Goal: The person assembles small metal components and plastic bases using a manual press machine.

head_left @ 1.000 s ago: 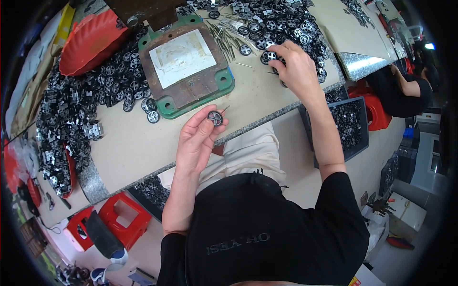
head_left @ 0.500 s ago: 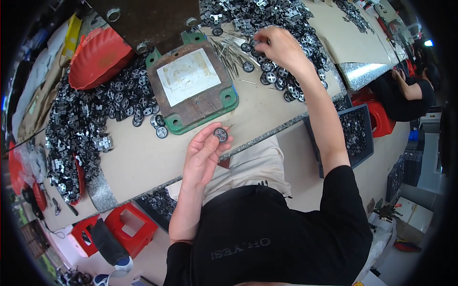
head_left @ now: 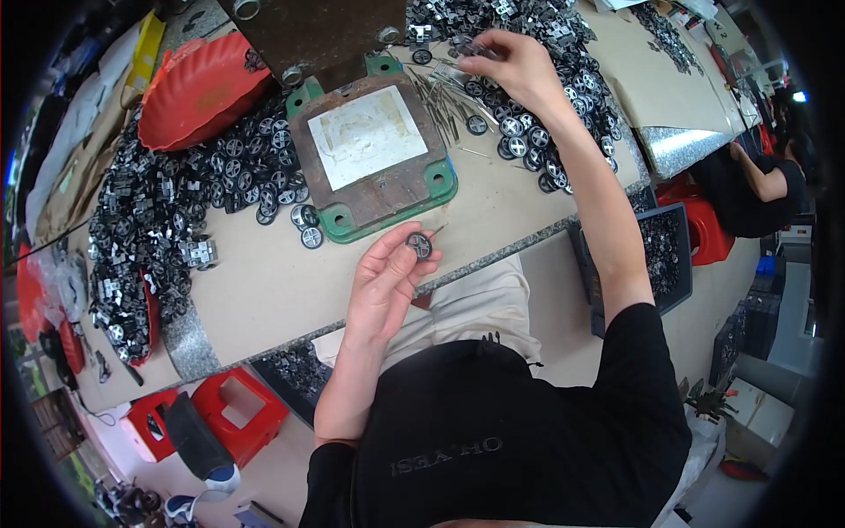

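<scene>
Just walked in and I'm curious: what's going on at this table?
The person's left hand holds a small black wheel, with a thin metal rod showing beyond it. The right hand is over the far side of the table, near loose metal pins; its fingers seem to hold something dark, too unclear to name. A green-and-brown metal base stands between piles of wheels.

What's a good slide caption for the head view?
Left grip holding a spoked wheel near the green-cornered base, right grip over loose parts on the workbench.
</scene>
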Motion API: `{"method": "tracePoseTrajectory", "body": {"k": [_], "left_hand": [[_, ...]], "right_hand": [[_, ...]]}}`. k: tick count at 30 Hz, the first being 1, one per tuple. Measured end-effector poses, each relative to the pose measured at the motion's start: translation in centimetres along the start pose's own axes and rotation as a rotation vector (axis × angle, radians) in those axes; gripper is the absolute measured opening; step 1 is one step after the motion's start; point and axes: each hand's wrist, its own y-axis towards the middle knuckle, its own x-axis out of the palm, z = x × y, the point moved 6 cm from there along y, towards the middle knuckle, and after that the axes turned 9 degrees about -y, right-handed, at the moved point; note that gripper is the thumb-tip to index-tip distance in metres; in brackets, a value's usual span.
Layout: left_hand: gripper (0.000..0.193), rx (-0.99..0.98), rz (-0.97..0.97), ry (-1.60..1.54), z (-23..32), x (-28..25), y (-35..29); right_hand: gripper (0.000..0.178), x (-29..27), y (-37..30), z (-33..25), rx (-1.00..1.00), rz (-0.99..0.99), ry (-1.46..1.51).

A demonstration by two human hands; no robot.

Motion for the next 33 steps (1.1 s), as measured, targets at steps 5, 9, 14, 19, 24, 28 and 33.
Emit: {"method": "tracePoseTrajectory", "body": {"k": [5, 9, 14, 19, 24, 28, 33], "left_hand": [[0.03, 0.12, 0.043, 0.061, 0.8, 0.9, 0.1], [0.031, 0.17, 0.04, 0.134, 0.6, 1.7, 0.3], [0.031, 0.198, 0.087, 0.205, 0.3, 1.7, 0.0], [0.032, 0.241, 0.116, 0.244, 0.4, 1.4, -0.3], [0.032, 0.278, 0.11, 0.282, 0.7, 1.3, -0.4], [0.032, 0.311, 0.136, 0.313, 0.9, 1.3, -0.4], [0.031, 0.452, 0.152, 0.44, 1.1, 1.5, -0.6]], "right_hand": [[0.02, 1.7, -8.8, -2.1, 0.225, -0.422, 0.903], [0.014, 3.3, -12.9, -2.5, 0.288, -0.456, 1.055], [0.014, 4.3, -14.3, -3.1, 0.287, -0.429, 1.098], [0.015, 4.6, -14.5, -3.3, 0.257, -0.42, 1.047], [0.021, 4.3, -14.4, -4.0, 0.222, -0.407, 0.996], [0.022, 4.2, -14.4, -4.1, 0.181, -0.35, 0.963], [0.02, 4.6, -14.8, -4.3, 0.191, -0.301, 0.916]]}}
